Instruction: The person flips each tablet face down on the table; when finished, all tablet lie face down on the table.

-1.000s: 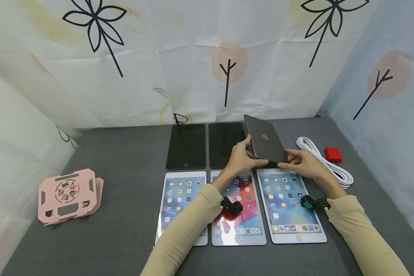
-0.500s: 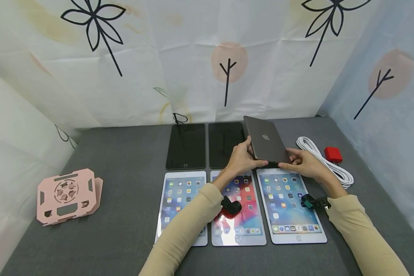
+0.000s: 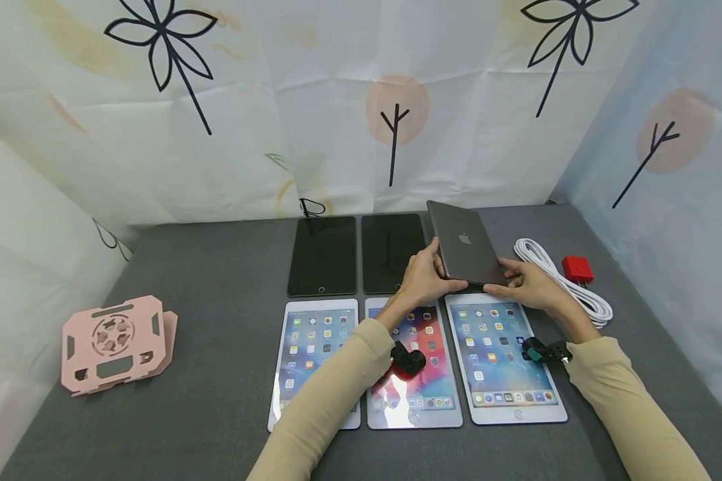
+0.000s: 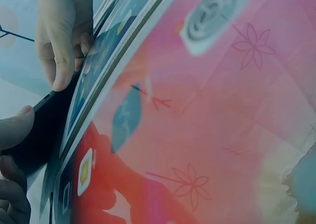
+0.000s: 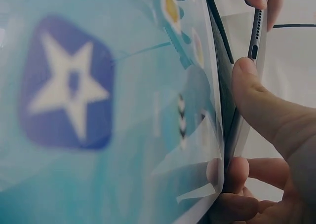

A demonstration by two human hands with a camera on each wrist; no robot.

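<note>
A dark grey tablet (image 3: 469, 248) with an apple logo is held tilted above the back right of the table, its back facing up. My left hand (image 3: 424, 272) grips its left side and near edge, thumb on that edge. The near right corner is pinched by my right hand (image 3: 532, 287). In the right wrist view, a port and speaker holes show along the edge of the tablet (image 5: 256, 36), between both thumbs. Directly in front lies a lit white tablet (image 3: 505, 361). Just left of the held one lies a black tablet (image 3: 391, 250). The underside of the held tablet is mostly hidden.
Two more lit white tablets, one with a red wallpaper (image 3: 415, 394) and one with a blue wallpaper (image 3: 295, 354), lie under my left arm. Another black tablet (image 3: 322, 257) is behind them. A white cable (image 3: 568, 287) and red charger (image 3: 577, 268) lie right, a pink stand (image 3: 117, 344) left.
My hands and the grey tablet stay almost in place. The whole head view has shifted very slightly.
</note>
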